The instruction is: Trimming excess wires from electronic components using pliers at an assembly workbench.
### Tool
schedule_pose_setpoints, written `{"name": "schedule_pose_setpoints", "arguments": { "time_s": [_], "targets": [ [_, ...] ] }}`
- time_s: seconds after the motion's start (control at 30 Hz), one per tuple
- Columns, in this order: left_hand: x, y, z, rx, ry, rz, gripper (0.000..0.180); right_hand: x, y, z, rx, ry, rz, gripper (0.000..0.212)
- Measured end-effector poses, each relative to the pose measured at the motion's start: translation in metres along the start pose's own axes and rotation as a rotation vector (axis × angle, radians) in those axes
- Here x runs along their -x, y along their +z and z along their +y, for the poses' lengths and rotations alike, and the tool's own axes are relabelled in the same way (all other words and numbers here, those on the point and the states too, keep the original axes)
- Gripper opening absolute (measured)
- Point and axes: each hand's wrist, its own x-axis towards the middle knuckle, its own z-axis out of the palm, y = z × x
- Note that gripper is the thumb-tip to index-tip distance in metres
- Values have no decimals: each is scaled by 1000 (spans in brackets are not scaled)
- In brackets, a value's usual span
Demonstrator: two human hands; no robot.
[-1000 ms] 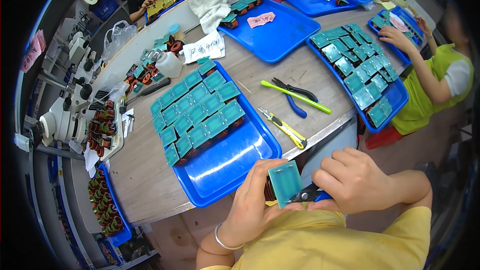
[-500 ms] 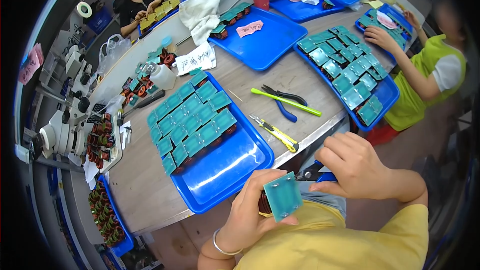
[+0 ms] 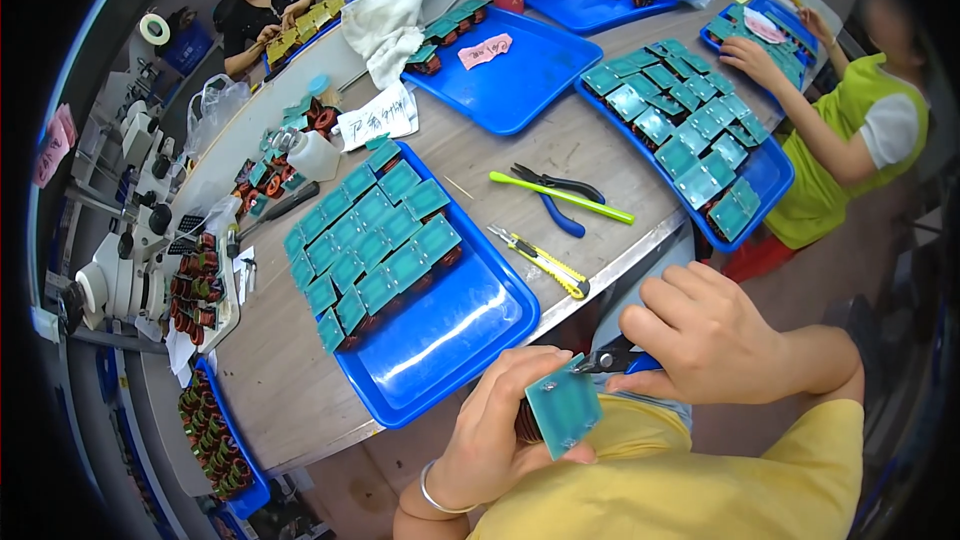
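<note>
A person's left hand (image 3: 490,432) grips a square green circuit board with a reddish-brown wire coil behind it (image 3: 563,406) just above the lap of a yellow shirt (image 3: 680,480), its fingers curled around the edges. The fingers of the right hand (image 3: 705,328) clasp blue-handled, black-metal cutters (image 3: 606,359), their tips at the board's upper corner; whether they pinch a pin there cannot be told. On the wood-grain tabletop (image 3: 275,365), a rectangular blue plastic tray (image 3: 445,340) bears rows of similar boards, near a yellow utility knife (image 3: 541,262).
</note>
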Motion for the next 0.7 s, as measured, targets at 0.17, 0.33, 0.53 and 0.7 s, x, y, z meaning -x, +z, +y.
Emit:
{"name": "schedule_pose_setpoints", "arguments": {
  "time_s": [0.17,0.33,0.53,0.7],
  "targets": [
    [0,-1,-4,43,-15,-6,71,0,5,5,-4,-36,-8,42],
    [3,3,-5,75,-187,-18,71,5,13,7,-23,8,-33,43],
    [0,7,-9,99,-110,-34,70,0,10,5,-101,-8,35,45],
    [0,8,-10,82,-59,-35,69,0,5,0,-64,12,-13,46]
  ]
}}
